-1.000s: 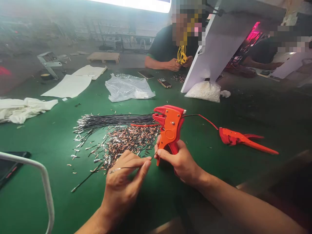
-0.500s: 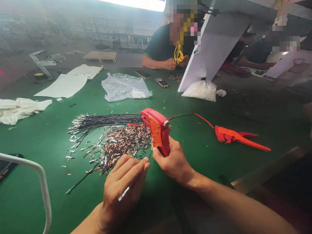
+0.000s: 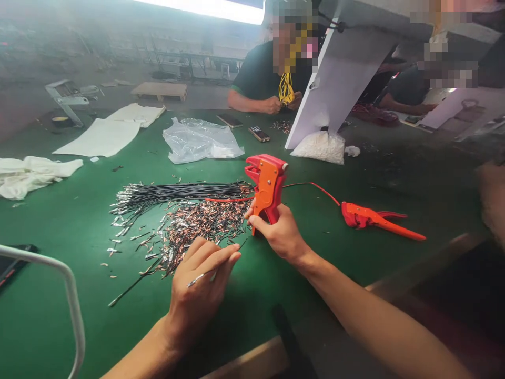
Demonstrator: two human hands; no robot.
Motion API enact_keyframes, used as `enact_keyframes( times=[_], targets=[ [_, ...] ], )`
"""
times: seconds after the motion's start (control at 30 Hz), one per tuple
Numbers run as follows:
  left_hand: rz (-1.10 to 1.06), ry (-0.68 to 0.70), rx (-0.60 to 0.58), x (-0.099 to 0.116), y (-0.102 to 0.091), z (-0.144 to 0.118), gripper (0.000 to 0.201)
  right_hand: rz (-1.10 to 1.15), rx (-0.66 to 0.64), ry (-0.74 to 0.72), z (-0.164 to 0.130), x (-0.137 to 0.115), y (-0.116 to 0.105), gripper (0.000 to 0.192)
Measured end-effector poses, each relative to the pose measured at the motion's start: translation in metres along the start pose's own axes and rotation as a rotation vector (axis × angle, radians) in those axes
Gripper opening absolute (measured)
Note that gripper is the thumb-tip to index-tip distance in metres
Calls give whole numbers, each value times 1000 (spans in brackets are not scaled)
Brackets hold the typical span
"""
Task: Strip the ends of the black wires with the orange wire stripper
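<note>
The left hand point(image 3: 199, 295) pinches a thin black wire point(image 3: 219, 262) whose long axis points up-right toward the orange-red pistol-shaped wire stripper point(image 3: 267, 187), gripped upright by the right hand point(image 3: 281, 236).

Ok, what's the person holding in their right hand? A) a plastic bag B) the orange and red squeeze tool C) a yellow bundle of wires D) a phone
B: the right hand grips the handles of the orange and red tool, held upright above the green table, while the left hand pinches a thin wire.
</note>
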State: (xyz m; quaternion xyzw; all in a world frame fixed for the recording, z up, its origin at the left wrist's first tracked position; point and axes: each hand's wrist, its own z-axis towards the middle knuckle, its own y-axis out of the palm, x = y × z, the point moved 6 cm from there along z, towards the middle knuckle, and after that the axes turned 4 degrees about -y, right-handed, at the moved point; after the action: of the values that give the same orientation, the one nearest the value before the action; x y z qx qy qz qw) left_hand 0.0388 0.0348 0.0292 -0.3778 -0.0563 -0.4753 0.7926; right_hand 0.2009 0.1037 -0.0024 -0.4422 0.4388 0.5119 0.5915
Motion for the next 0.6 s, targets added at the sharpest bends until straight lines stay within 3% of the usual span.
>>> enact_keyframes(
  times=[0.4, 0.6],
  targets=[
    [-46, -37, -3, -3, 2, 0, 15, 119, -6, 58, 1, 0, -2, 17],
    [-48, -80, -9, -5, 3, 1, 12, 172, -88, 85, 2, -1, 4, 18]
  ],
)
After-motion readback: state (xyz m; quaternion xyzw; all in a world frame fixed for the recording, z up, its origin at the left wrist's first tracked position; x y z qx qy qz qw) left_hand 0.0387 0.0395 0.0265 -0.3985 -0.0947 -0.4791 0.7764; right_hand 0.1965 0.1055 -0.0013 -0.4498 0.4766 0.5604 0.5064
